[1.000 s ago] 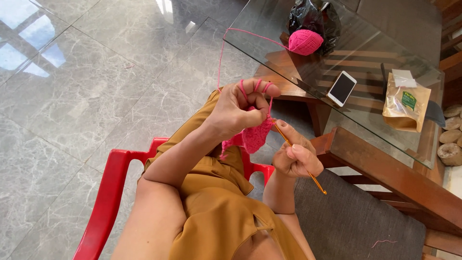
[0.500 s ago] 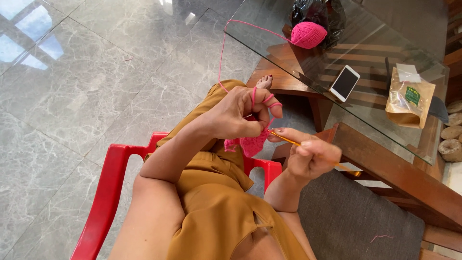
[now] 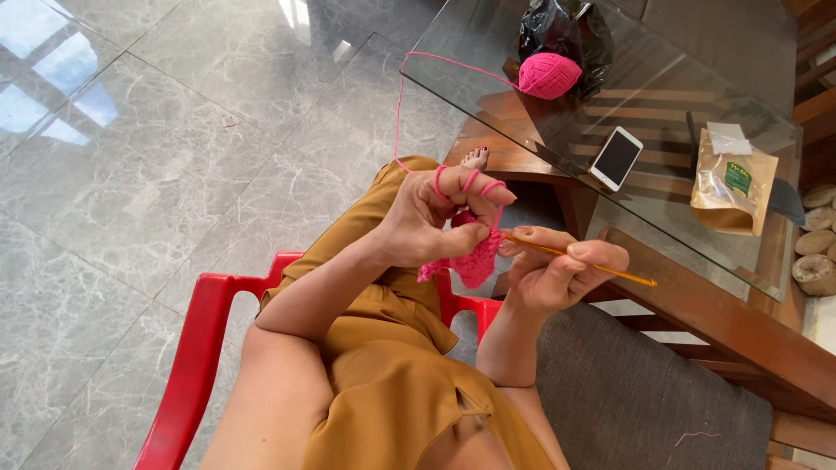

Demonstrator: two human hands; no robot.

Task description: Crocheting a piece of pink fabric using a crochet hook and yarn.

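Yarn looked light and limp, looped around the left hand, whose fingers pinched the soft pink crochet piece. The right hand pinched the stiff, slim crochet hook mid-shaft, probably the best hold.

I see my left hand left of my right hand, the pink crocheted yarn piece between them. The thin orange crochet hook lies across my right hand. Beyond, on the clear glass tabletop: round pink yarn ball, white-edged smartphone to its right, tan paper pouch rightmost. The red plastic chair is under me.
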